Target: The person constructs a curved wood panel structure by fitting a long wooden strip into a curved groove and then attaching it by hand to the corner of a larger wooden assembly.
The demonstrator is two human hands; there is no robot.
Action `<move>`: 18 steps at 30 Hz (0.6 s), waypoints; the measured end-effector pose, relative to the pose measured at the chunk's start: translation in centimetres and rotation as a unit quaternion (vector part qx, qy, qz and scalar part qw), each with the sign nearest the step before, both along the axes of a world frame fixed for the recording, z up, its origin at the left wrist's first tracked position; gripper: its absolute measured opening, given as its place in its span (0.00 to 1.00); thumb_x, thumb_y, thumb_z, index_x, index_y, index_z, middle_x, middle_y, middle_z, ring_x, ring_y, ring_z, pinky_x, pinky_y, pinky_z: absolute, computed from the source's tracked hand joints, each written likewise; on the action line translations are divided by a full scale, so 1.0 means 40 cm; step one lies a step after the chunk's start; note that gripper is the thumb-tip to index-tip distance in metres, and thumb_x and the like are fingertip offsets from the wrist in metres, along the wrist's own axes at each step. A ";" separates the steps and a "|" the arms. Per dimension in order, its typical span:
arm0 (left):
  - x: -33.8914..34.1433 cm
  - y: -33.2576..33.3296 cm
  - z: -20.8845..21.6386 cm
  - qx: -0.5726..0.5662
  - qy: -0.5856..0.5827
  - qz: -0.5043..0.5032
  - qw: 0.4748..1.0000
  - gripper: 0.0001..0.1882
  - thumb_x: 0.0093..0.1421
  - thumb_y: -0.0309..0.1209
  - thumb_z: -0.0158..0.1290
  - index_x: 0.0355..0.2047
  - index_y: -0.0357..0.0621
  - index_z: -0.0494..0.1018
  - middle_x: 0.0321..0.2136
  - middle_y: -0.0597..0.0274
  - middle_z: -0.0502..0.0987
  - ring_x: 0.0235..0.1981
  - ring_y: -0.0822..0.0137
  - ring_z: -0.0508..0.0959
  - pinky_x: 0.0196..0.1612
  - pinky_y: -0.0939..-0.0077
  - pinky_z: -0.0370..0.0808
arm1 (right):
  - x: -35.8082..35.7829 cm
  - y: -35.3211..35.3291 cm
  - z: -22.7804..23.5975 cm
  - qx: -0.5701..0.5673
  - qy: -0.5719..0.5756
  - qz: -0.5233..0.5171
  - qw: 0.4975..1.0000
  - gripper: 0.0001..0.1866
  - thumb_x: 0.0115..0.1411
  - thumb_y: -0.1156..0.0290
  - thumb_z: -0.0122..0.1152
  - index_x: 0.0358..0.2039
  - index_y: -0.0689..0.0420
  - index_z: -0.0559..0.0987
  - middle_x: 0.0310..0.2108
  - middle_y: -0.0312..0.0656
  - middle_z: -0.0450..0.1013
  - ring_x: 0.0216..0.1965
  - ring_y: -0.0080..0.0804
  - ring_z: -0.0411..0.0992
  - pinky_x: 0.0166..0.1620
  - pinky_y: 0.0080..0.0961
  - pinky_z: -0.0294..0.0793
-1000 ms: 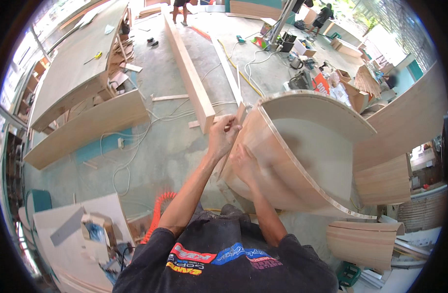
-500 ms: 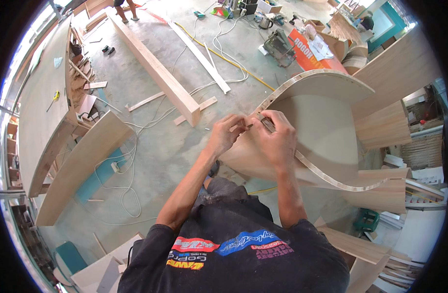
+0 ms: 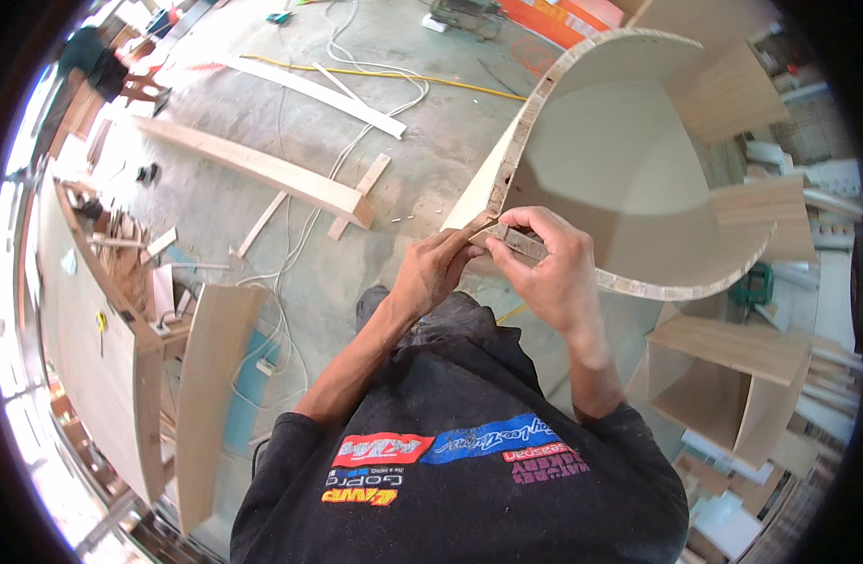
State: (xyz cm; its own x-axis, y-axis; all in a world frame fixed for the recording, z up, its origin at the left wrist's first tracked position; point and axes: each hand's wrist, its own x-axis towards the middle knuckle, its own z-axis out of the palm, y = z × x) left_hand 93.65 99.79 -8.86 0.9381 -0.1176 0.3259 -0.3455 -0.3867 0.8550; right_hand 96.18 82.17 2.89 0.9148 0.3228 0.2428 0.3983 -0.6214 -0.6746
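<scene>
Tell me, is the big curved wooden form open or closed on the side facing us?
Open: the curved wooden form shows its pale inner surface, and no cover stretches across its rim.

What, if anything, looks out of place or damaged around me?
Loose white cords snake untidily across the floor ahead and left, a possible trip hazard, and wood offcuts lie jumbled at far left. The curved panel's rim, just beyond your right hand, shows dark patches; whether that's damage, I can't tell.
</scene>
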 end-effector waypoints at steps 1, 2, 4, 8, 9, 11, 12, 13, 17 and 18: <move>0.004 0.004 0.006 -0.008 0.006 -0.012 1.000 0.11 0.60 0.22 0.62 0.44 0.39 0.80 0.39 0.52 0.83 0.37 0.49 0.84 0.39 0.62 0.81 | -0.003 0.003 0.003 -0.003 0.012 -0.008 1.000 0.14 0.56 0.69 0.73 0.40 0.57 0.80 0.37 0.45 0.81 0.41 0.46 0.81 0.43 0.38 0.79; 0.008 0.014 0.003 0.004 0.000 -0.022 1.000 0.11 0.60 0.22 0.62 0.44 0.39 0.80 0.39 0.52 0.83 0.37 0.49 0.84 0.38 0.62 0.81 | -0.003 0.009 0.009 -0.004 0.025 -0.018 1.000 0.14 0.55 0.69 0.74 0.40 0.57 0.80 0.37 0.44 0.81 0.41 0.46 0.81 0.43 0.38 0.79; 0.023 0.032 -0.019 0.017 -0.015 -0.038 0.999 0.11 0.61 0.22 0.62 0.44 0.40 0.80 0.39 0.52 0.83 0.36 0.50 0.84 0.38 0.61 0.81 | 0.002 0.024 0.013 -0.004 0.021 -0.018 1.000 0.14 0.55 0.68 0.74 0.40 0.57 0.80 0.37 0.43 0.80 0.40 0.45 0.80 0.43 0.36 0.79; 0.074 0.051 -0.059 0.038 -0.110 -0.123 0.986 0.21 0.62 0.28 0.62 0.57 0.46 0.76 0.36 0.54 0.82 0.35 0.53 0.83 0.35 0.59 0.80 | 0.000 0.008 0.017 -0.026 0.031 -0.015 0.999 0.14 0.56 0.67 0.75 0.39 0.57 0.80 0.36 0.42 0.80 0.39 0.43 0.80 0.42 0.35 0.78; 0.077 0.050 -0.054 0.039 -0.108 -0.120 0.986 0.18 0.62 0.27 0.62 0.53 0.43 0.77 0.37 0.54 0.82 0.35 0.52 0.83 0.36 0.60 0.80 | -0.003 0.001 0.013 -0.027 0.026 -0.018 0.999 0.14 0.56 0.67 0.75 0.39 0.57 0.80 0.36 0.42 0.80 0.39 0.43 0.80 0.41 0.35 0.78; 0.072 0.045 -0.044 0.046 -0.104 -0.110 0.987 0.13 0.60 0.24 0.63 0.45 0.38 0.79 0.39 0.53 0.83 0.35 0.50 0.84 0.36 0.61 0.80 | -0.006 0.003 0.011 -0.030 0.021 -0.024 0.999 0.14 0.56 0.66 0.75 0.39 0.56 0.80 0.35 0.42 0.80 0.38 0.42 0.80 0.40 0.35 0.78; 0.066 0.046 -0.045 0.038 -0.093 -0.107 0.989 0.13 0.60 0.25 0.63 0.46 0.38 0.79 0.38 0.53 0.83 0.34 0.50 0.84 0.36 0.61 0.80 | -0.006 0.006 0.008 -0.031 0.020 -0.028 0.999 0.14 0.56 0.65 0.75 0.39 0.56 0.80 0.35 0.41 0.80 0.37 0.42 0.80 0.40 0.35 0.78; 0.060 0.046 -0.048 0.030 -0.082 -0.103 0.991 0.13 0.61 0.25 0.63 0.46 0.37 0.79 0.37 0.52 0.82 0.33 0.49 0.83 0.35 0.60 0.79 | -0.007 0.009 0.007 -0.033 0.019 -0.031 0.999 0.14 0.56 0.64 0.75 0.39 0.55 0.81 0.34 0.41 0.80 0.37 0.41 0.80 0.39 0.35 0.77; 0.058 0.048 -0.039 0.037 -0.066 -0.105 0.992 0.13 0.60 0.26 0.64 0.45 0.36 0.79 0.33 0.50 0.80 0.30 0.48 0.82 0.32 0.59 0.78 | -0.011 0.011 0.011 -0.042 0.041 -0.046 0.997 0.15 0.56 0.62 0.75 0.39 0.55 0.81 0.33 0.40 0.80 0.34 0.40 0.80 0.38 0.35 0.77; 0.062 0.051 -0.037 0.045 -0.072 -0.107 0.991 0.13 0.60 0.26 0.64 0.44 0.36 0.79 0.32 0.50 0.79 0.30 0.48 0.81 0.32 0.59 0.77 | -0.009 0.013 0.016 -0.047 0.050 -0.051 0.996 0.15 0.56 0.62 0.75 0.39 0.55 0.81 0.33 0.40 0.80 0.34 0.40 0.80 0.38 0.34 0.77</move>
